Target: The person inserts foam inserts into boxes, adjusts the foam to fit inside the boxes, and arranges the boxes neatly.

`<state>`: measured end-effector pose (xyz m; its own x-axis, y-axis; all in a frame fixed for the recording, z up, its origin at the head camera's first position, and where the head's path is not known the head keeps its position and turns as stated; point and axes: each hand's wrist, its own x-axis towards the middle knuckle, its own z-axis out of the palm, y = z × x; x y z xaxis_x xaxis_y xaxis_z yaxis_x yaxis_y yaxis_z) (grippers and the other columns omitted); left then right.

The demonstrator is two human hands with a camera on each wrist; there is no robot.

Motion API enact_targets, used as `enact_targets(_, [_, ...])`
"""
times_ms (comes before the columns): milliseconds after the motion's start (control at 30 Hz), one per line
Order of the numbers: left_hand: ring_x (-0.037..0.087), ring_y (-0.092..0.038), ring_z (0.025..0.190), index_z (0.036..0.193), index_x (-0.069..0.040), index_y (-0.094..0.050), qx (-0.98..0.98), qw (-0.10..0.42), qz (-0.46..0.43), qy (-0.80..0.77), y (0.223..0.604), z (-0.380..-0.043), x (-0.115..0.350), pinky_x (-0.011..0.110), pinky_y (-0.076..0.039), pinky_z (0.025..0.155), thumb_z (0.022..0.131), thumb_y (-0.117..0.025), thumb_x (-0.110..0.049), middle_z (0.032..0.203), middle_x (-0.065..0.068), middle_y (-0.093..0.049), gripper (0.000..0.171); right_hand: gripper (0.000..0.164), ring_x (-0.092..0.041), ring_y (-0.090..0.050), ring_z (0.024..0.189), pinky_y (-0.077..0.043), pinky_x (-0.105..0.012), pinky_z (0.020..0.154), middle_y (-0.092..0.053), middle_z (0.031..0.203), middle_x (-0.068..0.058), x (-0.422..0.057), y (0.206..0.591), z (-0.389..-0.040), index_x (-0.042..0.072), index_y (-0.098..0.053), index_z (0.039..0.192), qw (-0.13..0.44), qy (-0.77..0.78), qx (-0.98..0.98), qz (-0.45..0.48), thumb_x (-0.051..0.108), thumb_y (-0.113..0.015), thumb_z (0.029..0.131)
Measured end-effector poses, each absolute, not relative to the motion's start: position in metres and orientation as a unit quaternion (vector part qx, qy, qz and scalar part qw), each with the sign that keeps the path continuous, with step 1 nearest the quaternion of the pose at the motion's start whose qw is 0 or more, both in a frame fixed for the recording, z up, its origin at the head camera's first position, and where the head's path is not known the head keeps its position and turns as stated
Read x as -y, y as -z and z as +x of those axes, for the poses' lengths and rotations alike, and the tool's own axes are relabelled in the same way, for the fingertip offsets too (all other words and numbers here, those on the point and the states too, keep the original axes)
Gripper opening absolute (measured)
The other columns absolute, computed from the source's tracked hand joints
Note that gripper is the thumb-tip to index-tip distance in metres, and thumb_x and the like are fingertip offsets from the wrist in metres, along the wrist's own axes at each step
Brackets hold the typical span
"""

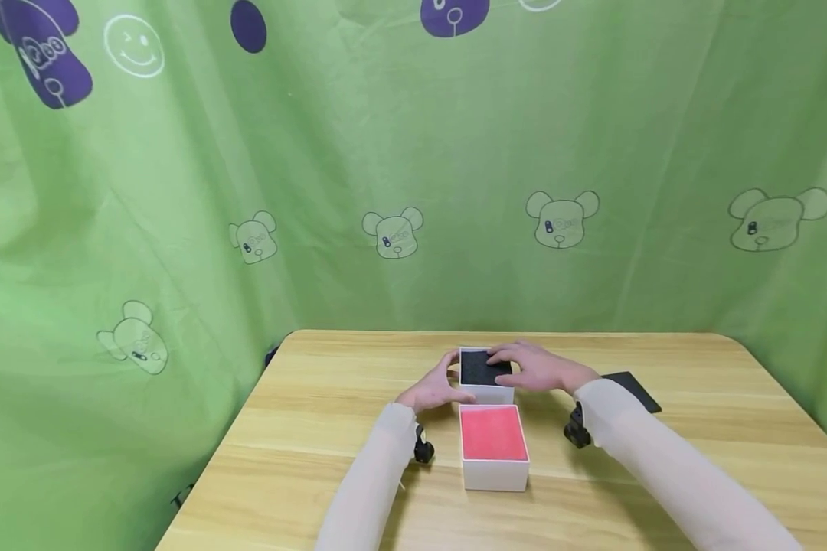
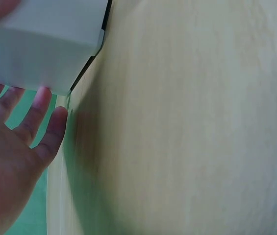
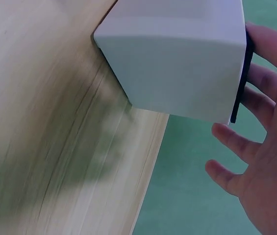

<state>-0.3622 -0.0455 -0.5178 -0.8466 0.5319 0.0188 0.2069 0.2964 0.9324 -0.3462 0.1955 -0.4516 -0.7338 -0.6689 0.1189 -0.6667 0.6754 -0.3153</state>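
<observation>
A small white box (image 1: 494,395) stands toward the back of the table, with a black foam-like sheet (image 1: 478,370) at its open top. My left hand (image 1: 436,389) holds this box from the left, thumb at the near side and fingertips against the far side. From above and the right, my right hand (image 1: 534,369) rests thumb and fingertips on the black sheet, fingers spread. In the right wrist view, the sheet's black edge (image 3: 242,81) stands slightly proud of the rim. Nearer me is a second white box (image 1: 495,476) with a red top surface (image 1: 492,434).
Another flat black sheet (image 1: 635,392) lies on the wooden table (image 1: 303,428), partly behind my right forearm. A green curtain (image 1: 475,283) printed with bear heads hangs behind and to the left. Small black cameras sit on both wrists.
</observation>
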Motion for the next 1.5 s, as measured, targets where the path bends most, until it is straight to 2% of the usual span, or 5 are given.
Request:
enact_targets(267, [0.02, -0.047, 0.116, 0.149, -0.016, -0.019, -0.782, 0.153, 0.239, -0.556, 0.521, -0.362, 0.045, 0.028, -0.048, 0.086, 0.073, -0.08, -0.007, 0.144, 0.003, -0.033, 0.098, 0.043, -0.042, -0.039, 0.125, -0.026, -0.061, 0.103, -0.048, 0.137, -0.018, -0.196, 0.453, -0.341, 0.006, -0.06, 0.125, 0.017, 0.18, -0.919, -0.351, 0.034, -0.058, 0.092])
enact_targets(800, [0.021, -0.046, 0.118, 0.149, -0.015, -0.018, -0.785, 0.148, 0.244, -0.55, 0.517, -0.362, 0.044, 0.029, -0.047, 0.089, 0.072, -0.081, -0.008, 0.145, 0.003, -0.033, 0.099, 0.039, -0.043, -0.041, 0.123, -0.028, -0.06, 0.102, -0.05, 0.134, -0.02, -0.204, 0.452, -0.341, 0.004, -0.062, 0.121, 0.02, 0.205, -0.917, -0.342, 0.028, -0.061, 0.09])
enact_targets(1000, [0.019, -0.046, 0.117, 0.149, -0.017, -0.02, -0.787, 0.146, 0.234, -0.552, 0.519, -0.362, 0.045, 0.029, -0.046, 0.09, 0.07, -0.082, -0.009, 0.143, 0.0, -0.035, 0.1, 0.042, -0.043, -0.041, 0.124, -0.026, -0.059, 0.103, -0.05, 0.135, -0.019, -0.203, 0.452, -0.341, 0.004, -0.062, 0.121, 0.018, 0.201, -0.923, -0.329, 0.031, -0.062, 0.089])
enact_targets(1300, [0.02, -0.046, 0.118, 0.149, -0.015, -0.019, -0.791, 0.143, 0.24, -0.544, 0.518, -0.362, 0.045, 0.028, -0.046, 0.089, 0.073, -0.081, -0.009, 0.144, 0.003, -0.034, 0.098, 0.048, -0.039, -0.048, 0.119, -0.036, -0.054, 0.1, -0.056, 0.127, -0.018, -0.198, 0.451, -0.346, 0.005, -0.062, 0.121, 0.038, 0.245, -0.925, -0.288, 0.03, -0.072, 0.081])
enact_targets(1500, [0.021, -0.046, 0.117, 0.149, -0.017, -0.021, -0.783, 0.144, 0.239, -0.556, 0.522, -0.364, 0.045, 0.03, -0.047, 0.09, 0.071, -0.081, -0.008, 0.143, 0.002, -0.035, 0.098, 0.047, -0.039, -0.046, 0.121, -0.034, -0.055, 0.101, -0.054, 0.129, -0.018, -0.202, 0.451, -0.34, 0.005, -0.06, 0.123, 0.034, 0.264, -0.921, -0.283, 0.03, -0.07, 0.084])
